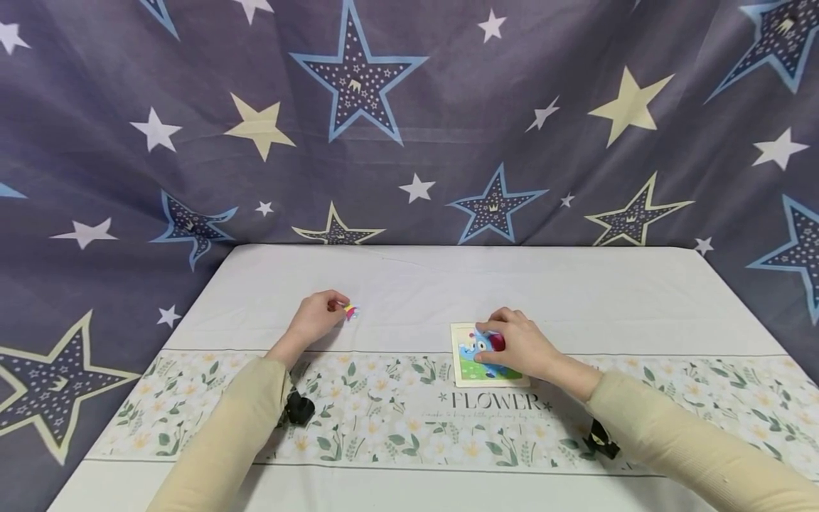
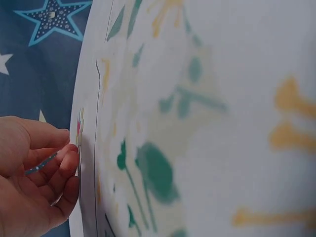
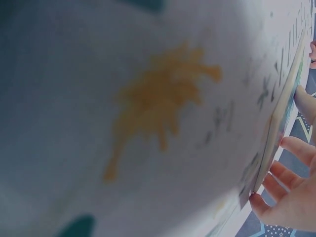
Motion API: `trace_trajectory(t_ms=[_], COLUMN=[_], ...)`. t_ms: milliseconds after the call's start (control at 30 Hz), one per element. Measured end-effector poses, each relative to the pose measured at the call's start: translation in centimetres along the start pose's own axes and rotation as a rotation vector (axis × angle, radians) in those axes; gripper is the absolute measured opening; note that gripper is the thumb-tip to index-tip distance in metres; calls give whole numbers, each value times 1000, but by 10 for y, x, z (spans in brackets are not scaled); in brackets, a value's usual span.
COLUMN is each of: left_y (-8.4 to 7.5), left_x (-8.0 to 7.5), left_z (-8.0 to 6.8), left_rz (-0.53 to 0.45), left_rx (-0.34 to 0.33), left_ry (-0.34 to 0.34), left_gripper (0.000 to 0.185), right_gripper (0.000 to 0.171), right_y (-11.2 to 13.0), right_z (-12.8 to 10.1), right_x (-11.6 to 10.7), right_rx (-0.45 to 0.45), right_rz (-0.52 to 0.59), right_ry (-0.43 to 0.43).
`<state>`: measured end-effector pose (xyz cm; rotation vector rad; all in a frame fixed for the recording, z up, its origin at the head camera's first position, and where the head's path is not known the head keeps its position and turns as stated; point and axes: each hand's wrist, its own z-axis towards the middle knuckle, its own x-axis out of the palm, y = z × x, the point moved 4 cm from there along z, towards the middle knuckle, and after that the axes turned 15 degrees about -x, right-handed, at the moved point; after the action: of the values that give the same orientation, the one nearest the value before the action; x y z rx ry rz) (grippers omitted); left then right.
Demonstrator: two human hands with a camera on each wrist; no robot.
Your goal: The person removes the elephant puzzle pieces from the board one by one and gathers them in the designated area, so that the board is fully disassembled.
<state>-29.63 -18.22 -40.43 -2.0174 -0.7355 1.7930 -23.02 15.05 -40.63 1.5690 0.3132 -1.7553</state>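
A small colourful puzzle piece (image 1: 350, 311), with pink, yellow and blue on it, is at the fingertips of my left hand (image 1: 318, 313). That hand pinches it at the table surface, as the left wrist view shows the piece (image 2: 80, 121) edge-on by the fingertips. My right hand (image 1: 521, 341) rests on a square picture puzzle (image 1: 470, 370) showing a blue elephant on green grass in a pale frame. Thumb and fingers are spread over the picture, covering its right part. In the right wrist view, fingertips touch the board (image 3: 277, 116), which is seen edge-on.
A white cloth (image 1: 409, 284) covers the table, with a printed band of flowers (image 1: 377, 419) and the word FLOWER across it. Behind the table hangs a dark curtain (image 1: 409, 156) with stars. Black wrist mounts (image 1: 298, 409) sit under both sleeves.
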Motion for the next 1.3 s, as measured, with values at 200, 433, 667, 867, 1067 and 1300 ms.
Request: trace_trajectory(t_ms=[200, 433, 667, 867, 1067, 1300], left_y=[-11, -26, -44, -60, -74, -95], left_x=[1, 9, 26, 46, 61, 74], left_z=[-6, -10, -16, -20, -28, -41], left_rz=[0, -31, -55, -47, -24, -24], left_rx=[52, 72, 115, 133, 174, 262], left_ry=[-27, 8, 52, 87, 125, 164], left_gripper=[20, 20, 19, 19, 17, 18], right_gripper=[58, 57, 58, 61, 61, 61], right_y=[-1, -3, -4, -5, -5, -6], right_z=[1, 1, 0, -1, 0, -1], right_x=[0, -1, -3, -2, -2, -2], right_rx=[-6, -24, -70, -96, -96, -108], right_rz=[9, 31, 28, 35, 43, 44], right_ry=[11, 45, 60, 80, 87, 73])
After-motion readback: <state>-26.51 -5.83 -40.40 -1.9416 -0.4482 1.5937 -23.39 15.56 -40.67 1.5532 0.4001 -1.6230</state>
